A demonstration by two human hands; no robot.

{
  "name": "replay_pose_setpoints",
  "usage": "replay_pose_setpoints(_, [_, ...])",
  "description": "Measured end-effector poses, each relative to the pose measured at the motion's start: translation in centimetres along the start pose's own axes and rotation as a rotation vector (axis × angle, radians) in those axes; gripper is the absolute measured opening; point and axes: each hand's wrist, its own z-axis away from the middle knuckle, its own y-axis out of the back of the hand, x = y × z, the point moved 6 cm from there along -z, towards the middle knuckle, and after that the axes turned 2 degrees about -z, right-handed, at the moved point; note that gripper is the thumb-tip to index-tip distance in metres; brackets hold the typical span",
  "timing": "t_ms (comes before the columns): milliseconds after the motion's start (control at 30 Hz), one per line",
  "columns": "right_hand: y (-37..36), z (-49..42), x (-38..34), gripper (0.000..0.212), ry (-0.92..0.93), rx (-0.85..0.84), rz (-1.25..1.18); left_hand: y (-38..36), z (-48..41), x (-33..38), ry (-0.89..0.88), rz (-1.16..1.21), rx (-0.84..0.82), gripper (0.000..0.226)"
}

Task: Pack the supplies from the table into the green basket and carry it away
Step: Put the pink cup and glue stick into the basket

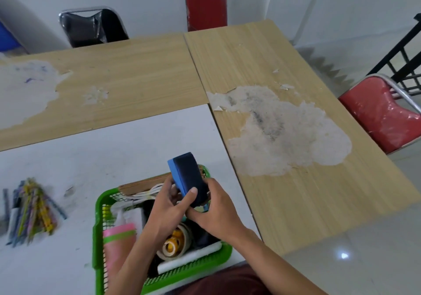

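Note:
A green plastic basket (97, 231) stands on the white table at the near edge. Inside it lie a pink bottle (117, 244), a roll of tape (174, 243), a white tube (191, 257), white cables and a brown board. Over the basket both hands hold a blue whiteboard eraser (185, 176) with a dark felt face, tilted upright. My left hand (168, 208) grips its lower left side, thumb on the felt. My right hand (216, 210) cups its lower right end. A bundle of pens and pencils (32, 212) lies on the table to the left.
Wooden tables (136, 71) with peeled patches adjoin the white table behind and to the right. A black chair (91, 27) and a red chair (205, 0) stand at the far side, another red chair (380, 114) at the right. A black stair railing (403, 62) is far right.

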Motion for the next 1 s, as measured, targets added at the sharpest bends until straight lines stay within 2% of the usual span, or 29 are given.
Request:
replay_pose_setpoints(100, [-2.6, 1.1, -1.7, 0.067, 0.011, -0.101, 0.038, 3.1, 2.0, -0.8, 0.026, 0.063, 0.038, 0.036])
replay_pose_setpoints(267, [-6.1, 3.3, -3.7, 0.108, 0.049, -0.255, 0.209, 7.3, 5.0, -2.5, 0.053, 0.092, 0.040, 0.027])
replay_pose_setpoints(367, [-7.9, 4.5, -4.7, 0.123, 0.095, -0.298, 0.342, 9.2, 6.9, -4.0, 0.099, 0.039, 0.001, 0.026])
replay_pose_setpoints(500, [-10.6, 6.4, -5.4, 0.127, 0.152, -0.318, 0.378, 10.7, 8.9, -6.8, 0.162, -0.016, -0.107, 0.037])
replay_pose_setpoints(633, [-12.8, 8.2, -5.2, 0.128, 0.160, -0.318, 0.424, 12.0, 10.8, -8.6, 0.200, 0.005, -0.147, 0.031])
replay_pose_setpoints(800, [-15.4, 9.4, -5.5, 0.124, 0.184, -0.373, 0.532, 13.5, 12.9, -10.7, 0.165, -0.001, -0.233, 0.040])
replay_pose_setpoints(833, [-15.5, 9.3, -5.5, 0.123, 0.179, -0.390, 0.552, 13.7, 13.1, -10.9, 0.146, -0.005, -0.221, 0.039])
replay_pose_setpoints(900, [-15.2, 8.9, -5.4, 0.122, 0.167, -0.411, 0.601, 14.8, 13.0, -11.2, 0.095, -0.077, -0.093, 0.041])
replay_pose_setpoints(933, [-14.7, 8.5, -5.4, 0.123, 0.159, -0.404, 0.619, 15.6, 12.9, -11.4, 0.068, -0.163, 0.002, 0.037])
replay_pose_setpoints(1000, [-13.6, 7.5, -5.7, 0.123, 0.161, -0.341, 0.629, 17.0, 12.6, -11.7, -0.047, -0.515, 0.153, 0.035])
